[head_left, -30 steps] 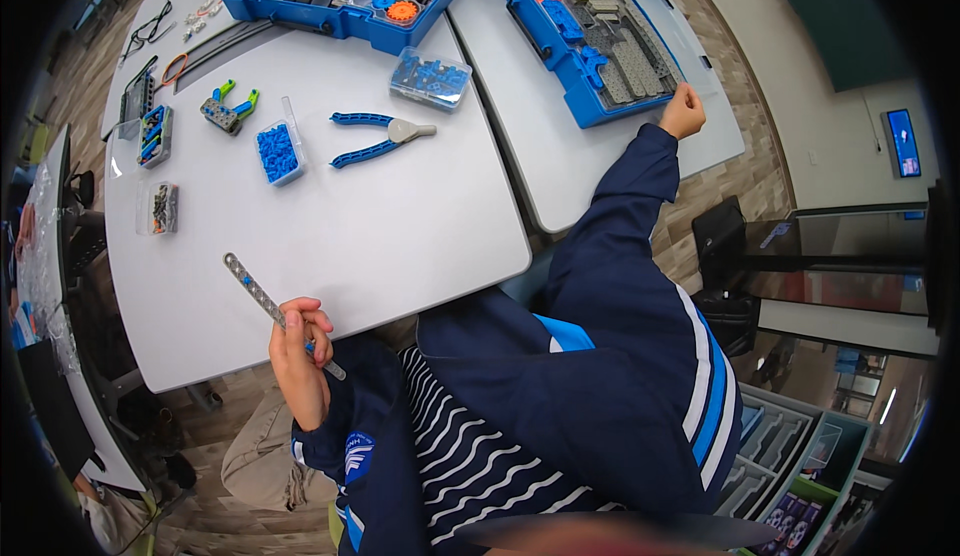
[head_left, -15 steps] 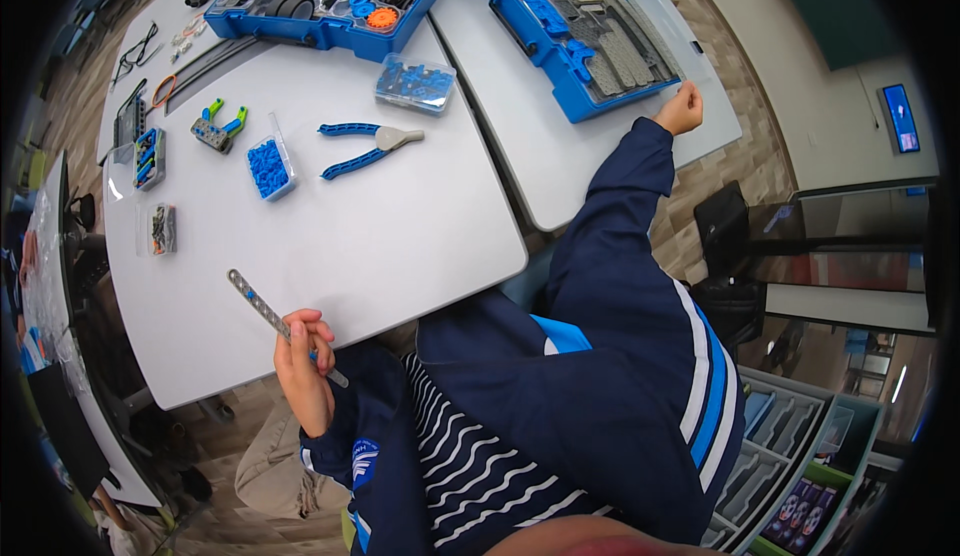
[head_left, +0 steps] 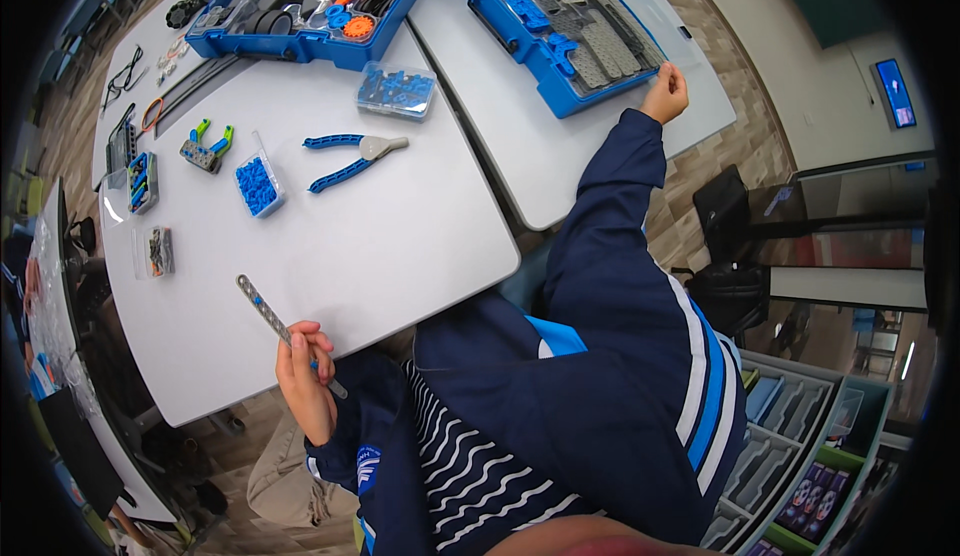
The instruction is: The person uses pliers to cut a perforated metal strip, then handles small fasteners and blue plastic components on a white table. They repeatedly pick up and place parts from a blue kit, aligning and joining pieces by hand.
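Observation:
My left hand [head_left: 308,376], over the table's near edge, is closed around a long grey perforated building beam [head_left: 262,306] with small blue pins in it. The beam tilts up and away to the left; its middle is covered by my fingers. Far to the right, my right hand [head_left: 665,94] has its fingers curled together beside the near right corner of an open blue case [head_left: 570,99]. Whatever those fingers hold, if anything, cannot be made out. Grey perforated beams [head_left: 608,54] and several blue parts lie inside that case.
Blue-handled pliers [head_left: 345,168] lie mid-table. Around them are a box of blue pins [head_left: 258,188], a clear box of blue pieces [head_left: 396,92], a green-and-grey assembly [head_left: 207,148] and small parts boxes [head_left: 143,182]. Another blue case [head_left: 370,48] stands behind. A gap [head_left: 468,126] separates the two tables.
My right hand has moved slightly up and left, closer to the case's corner. The left hand still holds the beam, which has tilted slightly. The whole view has shifted a little.

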The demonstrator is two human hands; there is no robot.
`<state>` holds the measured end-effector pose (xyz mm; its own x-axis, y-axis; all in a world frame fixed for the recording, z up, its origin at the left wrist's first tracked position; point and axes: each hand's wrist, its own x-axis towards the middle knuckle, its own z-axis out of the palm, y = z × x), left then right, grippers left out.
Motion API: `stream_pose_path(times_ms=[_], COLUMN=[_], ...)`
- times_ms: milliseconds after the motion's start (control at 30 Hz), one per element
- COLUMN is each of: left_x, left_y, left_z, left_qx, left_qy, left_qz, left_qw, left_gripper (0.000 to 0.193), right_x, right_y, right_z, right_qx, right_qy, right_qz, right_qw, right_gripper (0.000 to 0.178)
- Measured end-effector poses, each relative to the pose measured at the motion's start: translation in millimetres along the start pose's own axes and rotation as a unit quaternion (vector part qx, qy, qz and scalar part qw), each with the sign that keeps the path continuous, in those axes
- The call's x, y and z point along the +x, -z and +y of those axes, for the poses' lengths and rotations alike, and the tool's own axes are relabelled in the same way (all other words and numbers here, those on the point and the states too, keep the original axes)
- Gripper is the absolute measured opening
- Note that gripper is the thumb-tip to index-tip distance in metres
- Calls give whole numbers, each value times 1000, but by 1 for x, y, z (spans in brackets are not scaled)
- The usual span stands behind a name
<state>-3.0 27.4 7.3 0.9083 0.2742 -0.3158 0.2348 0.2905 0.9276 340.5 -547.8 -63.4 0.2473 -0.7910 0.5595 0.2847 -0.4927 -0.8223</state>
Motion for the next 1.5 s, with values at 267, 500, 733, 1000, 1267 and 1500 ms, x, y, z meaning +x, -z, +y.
stream_pose_path(times_ms=[267, 500, 733, 1000, 1267, 1500], left_x=[0, 2, 3, 2, 5, -2], left_y=[-2, -4, -5, -6, -46, -35], left_z=[0, -3, -4, -4, 8, -1], left_qx=[11, 14, 16, -25, -154, -156], left_qy=[-2, -2, -4, -38, -236, -286], left_qz=[5, 5, -6, 21, -17, 92], left_qw=[1000, 1000, 1000, 999, 959, 941], left_gripper=[29, 29, 29, 26, 34, 25], right_x=[-30, -39, -34, -30, -198, -142], right_y=[7, 9, 8, 19, 15, -29], right_z=[-36, -54, -47, -72, -253, -252], right_qx=[-88, -141, -127, 324, 307, 143], right_qy=[39, 125, 123, -172, -230, 59], right_qz=[-16, -38, -28, -65, -739, -646], right_qw=[995, 981, 984, 928, 555, 747], right_gripper=[10, 10, 7, 14, 16, 20])
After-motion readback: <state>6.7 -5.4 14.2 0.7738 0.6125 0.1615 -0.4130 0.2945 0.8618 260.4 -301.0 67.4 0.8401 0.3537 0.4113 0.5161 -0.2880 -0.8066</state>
